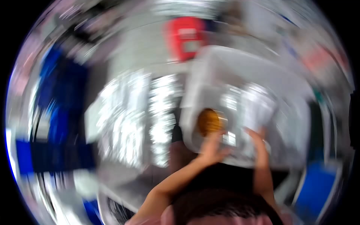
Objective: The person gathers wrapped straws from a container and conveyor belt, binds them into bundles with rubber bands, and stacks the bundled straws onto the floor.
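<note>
Strong motion blur covers the view. A large white plastic bin (243, 56) stands in front of me, and both hands reach over its near side. My left hand (213, 149) has thumb and fingers apart, just below a round amber-brown thing (208, 122) at the bin's left side; I cannot tell whether they touch. My right hand (258, 138) also has its fingers apart. It is at the lower edge of a shiny, whitish clear-plastic bundle (257, 105) inside the bin. Contact there is smeared. Nothing shows plainly in either hand.
Left of the bin lie shiny silvery packs (125, 120) and a narrower silvery stack (163, 120). A red object (185, 37) with pale labels is behind them. Dark blue crates (62, 101) stand far left; a blue panel (315, 189) is at lower right.
</note>
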A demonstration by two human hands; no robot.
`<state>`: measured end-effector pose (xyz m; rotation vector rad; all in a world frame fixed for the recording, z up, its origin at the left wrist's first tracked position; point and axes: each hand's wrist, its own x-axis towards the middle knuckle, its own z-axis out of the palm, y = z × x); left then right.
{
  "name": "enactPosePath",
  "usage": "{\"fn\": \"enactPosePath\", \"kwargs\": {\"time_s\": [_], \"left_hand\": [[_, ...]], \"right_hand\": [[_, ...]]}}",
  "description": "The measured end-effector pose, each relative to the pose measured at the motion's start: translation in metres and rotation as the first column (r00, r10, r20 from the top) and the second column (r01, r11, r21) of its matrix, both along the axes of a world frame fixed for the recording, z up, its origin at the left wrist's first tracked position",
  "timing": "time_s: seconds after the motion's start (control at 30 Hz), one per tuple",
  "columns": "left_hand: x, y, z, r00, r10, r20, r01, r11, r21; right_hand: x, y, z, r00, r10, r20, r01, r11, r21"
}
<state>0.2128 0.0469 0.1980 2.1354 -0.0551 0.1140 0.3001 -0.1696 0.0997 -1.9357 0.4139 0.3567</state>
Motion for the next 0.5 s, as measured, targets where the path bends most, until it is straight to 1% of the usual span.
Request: {"fn": "enactPosePath", "kwargs": {"time_s": [0.03, 0.07, 0.1, 0.13, 0.17, 0.2, 0.23, 0.27, 0.3, 0.33, 0.4, 0.43, 0.47, 0.5], "left_hand": [[0.011, -0.008, 0.000, 0.969, 0.062, -0.237, -0.116, 0.968, -0.220], [0.020, -0.015, -0.024, 0.974, -0.008, -0.226, -0.068, 0.942, -0.327], [0.037, -0.037, -0.021, 0.956, -0.049, -0.290, -0.031, 0.964, -0.264], [0.053, -0.046, -0.012, 0.900, -0.279, -0.336, 0.045, 0.825, -0.563], [0.074, -0.085, -0.013, 0.901, -0.307, -0.308, 0.043, 0.768, -0.639], [0.080, -0.115, -0.017, 0.961, -0.259, -0.096, 0.120, 0.705, -0.698], [0.085, -0.116, -0.008, 0.974, -0.191, 0.125, 0.220, 0.634, -0.742], [0.086, -0.132, -0.017, 0.978, -0.124, 0.168, 0.209, 0.616, -0.760], [0.074, -0.145, -0.013, 0.976, -0.056, 0.211, 0.202, 0.593, -0.779], [0.064, -0.142, 0.001, 0.973, -0.059, 0.222, 0.213, 0.587, -0.781], [0.054, -0.131, 0.029, 0.988, -0.146, 0.057, 0.149, 0.763, -0.628], [0.054, -0.134, 0.035, 0.986, -0.152, 0.063, 0.157, 0.759, -0.632], [0.054, -0.139, 0.040, 0.989, -0.044, 0.140, 0.123, 0.773, -0.623], [0.058, -0.139, 0.055, 0.980, -0.043, 0.192, 0.159, 0.749, -0.644]], "right_hand": [[-0.007, 0.005, 0.006, 0.998, 0.045, 0.046, -0.048, 0.996, 0.077], [-0.008, 0.009, 0.010, 0.993, 0.097, 0.071, -0.106, 0.985, 0.137], [-0.008, 0.011, 0.016, 0.986, 0.142, 0.090, -0.156, 0.974, 0.163], [-0.007, 0.019, 0.025, 0.972, 0.209, 0.105, -0.225, 0.960, 0.167], [-0.010, 0.018, 0.039, 0.965, 0.228, 0.128, -0.247, 0.955, 0.165], [-0.018, 0.007, 0.055, 0.964, 0.218, 0.152, -0.242, 0.957, 0.162], [-0.023, 0.017, 0.076, 0.953, 0.243, 0.180, -0.273, 0.948, 0.166], [-0.027, 0.004, 0.090, 0.953, 0.231, 0.197, -0.265, 0.949, 0.171], [-0.037, -0.004, 0.108, 0.950, 0.216, 0.227, -0.259, 0.949, 0.181], [-0.046, -0.005, 0.122, 0.940, 0.227, 0.254, -0.282, 0.937, 0.207], [-0.061, -0.009, 0.152, 0.917, 0.245, 0.314, -0.334, 0.904, 0.268], [-0.068, -0.009, 0.165, 0.906, 0.247, 0.343, -0.353, 0.888, 0.294], [-0.075, -0.008, 0.177, 0.897, 0.251, 0.364, -0.373, 0.872, 0.316], [-0.078, -0.008, 0.191, 0.889, 0.249, 0.383, -0.386, 0.858, 0.339]]}}
